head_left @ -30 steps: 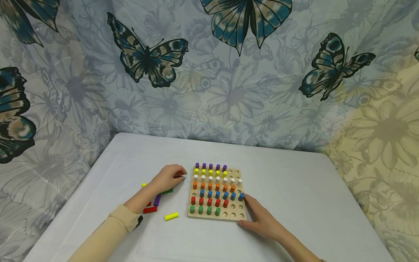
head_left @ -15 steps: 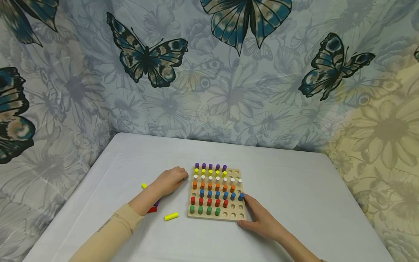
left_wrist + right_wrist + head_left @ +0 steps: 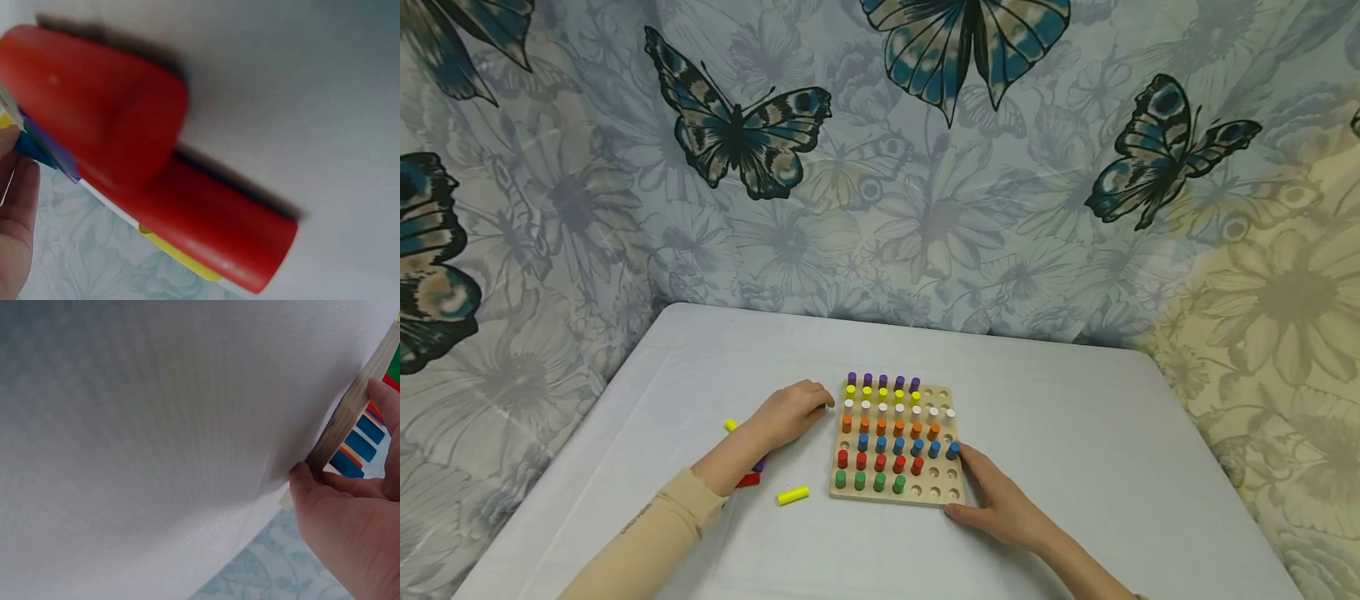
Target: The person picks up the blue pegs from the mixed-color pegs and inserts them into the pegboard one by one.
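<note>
A wooden pegboard [image 3: 936,492] lies on the table with rows of coloured pegs upright in its holes: purple, yellow, white, orange, blue, red and green. Just off its left edge is my left hand [image 3: 792,413]. Between thumb and fingers it pinches a blue peg [image 3: 34,149], seen in the left wrist view and mostly covered by the hand in the head view. My right hand [image 3: 1003,502] holds the board at its right side, thumb by the near corner and fingers along the edge; the right wrist view shows fingertips against the wooden edge [image 3: 344,419].
Loose pegs lie left of the board, partly behind the left forearm: a yellow peg [image 3: 730,425], a purple peg [image 3: 760,465] and a red peg [image 3: 748,480]. Another yellow peg [image 3: 793,496] lies nearer the front. A patterned wall [image 3: 880,275] stands behind the white table [image 3: 1060,417].
My left hand has turned and shifted slightly right toward the board, covering the blue peg and a green one that showed before. The right hand and the board have stayed put.
</note>
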`<state>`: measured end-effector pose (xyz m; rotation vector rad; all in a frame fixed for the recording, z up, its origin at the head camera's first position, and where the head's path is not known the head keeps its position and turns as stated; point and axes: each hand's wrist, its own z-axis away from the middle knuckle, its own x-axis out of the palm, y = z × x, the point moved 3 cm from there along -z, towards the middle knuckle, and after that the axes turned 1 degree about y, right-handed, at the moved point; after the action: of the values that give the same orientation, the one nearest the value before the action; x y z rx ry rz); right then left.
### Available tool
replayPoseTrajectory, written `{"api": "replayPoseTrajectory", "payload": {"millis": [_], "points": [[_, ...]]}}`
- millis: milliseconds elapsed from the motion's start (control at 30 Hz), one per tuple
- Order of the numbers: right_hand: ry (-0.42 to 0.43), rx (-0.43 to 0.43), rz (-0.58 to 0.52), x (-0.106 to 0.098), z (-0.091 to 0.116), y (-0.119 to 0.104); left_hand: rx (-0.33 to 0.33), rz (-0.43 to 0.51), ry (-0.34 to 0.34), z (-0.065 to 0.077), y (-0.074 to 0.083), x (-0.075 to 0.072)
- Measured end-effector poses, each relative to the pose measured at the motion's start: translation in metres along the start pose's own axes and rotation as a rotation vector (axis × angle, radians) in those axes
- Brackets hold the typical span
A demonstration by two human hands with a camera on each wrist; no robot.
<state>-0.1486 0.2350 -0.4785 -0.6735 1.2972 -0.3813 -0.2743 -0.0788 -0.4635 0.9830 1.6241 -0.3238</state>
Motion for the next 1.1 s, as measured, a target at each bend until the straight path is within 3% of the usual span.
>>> {"api": "replayPoseTrajectory", "payload": {"millis": [200,600,833,1100], "points": [[-0.001,-0.006,-0.005,0.0,0.001,0.0,-0.066,0.17,0.064,0.001,0.0,-0.001],[-0.007,-0.001,-0.007,0.0,0.0,-0.001,-0.308,0.645,0.115,0.008,0.0,0.001],[-0.009,0.0,-0.007,0.0,0.001,-0.001,-0.427,0.753,0.127,0.012,0.004,0.002],[-0.008,0.003,-0.004,0.0,0.0,-0.001,-0.398,0.838,0.105,0.014,0.016,0.004]]}}
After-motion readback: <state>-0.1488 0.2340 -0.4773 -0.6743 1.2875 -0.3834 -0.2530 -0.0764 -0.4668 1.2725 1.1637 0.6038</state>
